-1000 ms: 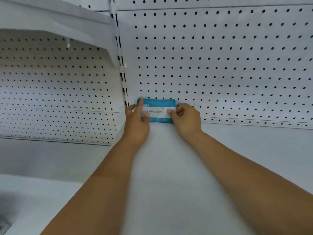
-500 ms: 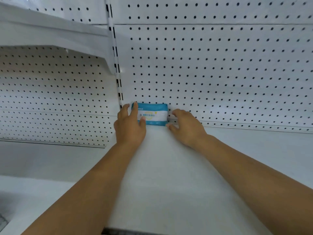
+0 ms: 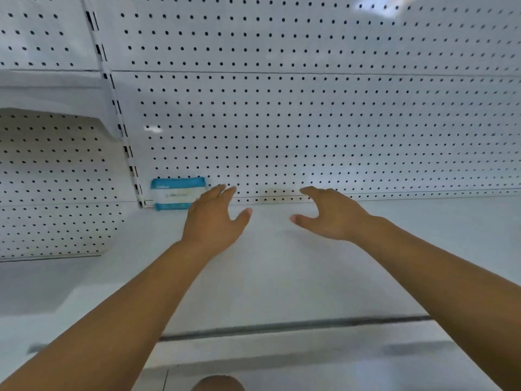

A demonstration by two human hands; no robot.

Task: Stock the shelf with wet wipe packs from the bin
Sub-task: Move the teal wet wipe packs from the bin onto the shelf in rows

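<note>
Now the wet wipe pack [image 3: 177,194] stands on edge in the shelf's [image 3: 282,263] back left corner, against the pegboard wall [image 3: 310,122]. Your left hand [image 3: 214,221] hovers just beside it, fingers spread, holding nothing. Your right hand [image 3: 329,217], farther right, is equally wide and empty.

Bright even light, motion blur, edges warped

The blue-and-white soft plastic wet wipe pack [image 3: 178,184] bears small print on its white label [image 3: 177,195]. From here it is too blurred to read.
</note>
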